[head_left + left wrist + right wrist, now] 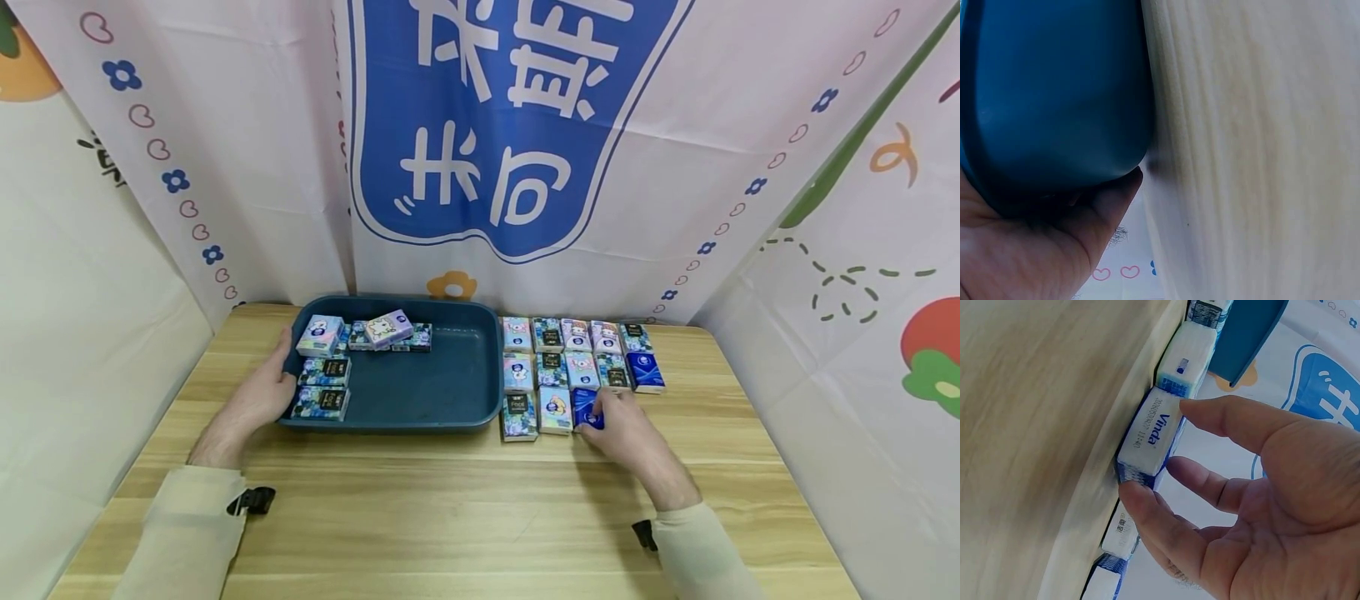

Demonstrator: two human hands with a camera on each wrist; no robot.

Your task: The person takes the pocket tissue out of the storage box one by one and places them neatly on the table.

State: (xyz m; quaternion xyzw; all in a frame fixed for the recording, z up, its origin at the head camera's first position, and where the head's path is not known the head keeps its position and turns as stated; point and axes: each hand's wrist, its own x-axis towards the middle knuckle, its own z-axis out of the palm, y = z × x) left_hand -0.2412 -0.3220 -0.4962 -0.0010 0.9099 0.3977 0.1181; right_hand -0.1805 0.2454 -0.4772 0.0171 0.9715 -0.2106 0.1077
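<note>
In the head view my left hand (262,387) rests against the left end of a dark teal tray (420,429), fingers along its outside. The left wrist view shows the thumb (1113,200) lying straight along the tray's wall (1060,119); the other fingers are mostly hidden. To the tray's right, my right hand (626,429) pinches a dark blue tissue pack (583,408) at the near end of the laid-out packs. In the right wrist view, this Vinda tissue pack (1150,434) is between the thumb and fingers of my right hand (1272,487), beside neighbouring packs.
Several tissue packs (551,371) lie in rows right of the tray, close to its rim. Inside the tray, more packs (322,400) line the left side and back, with a purple pack (388,329) on top. A printed cloth (420,267) hangs behind the wooden table (450,517).
</note>
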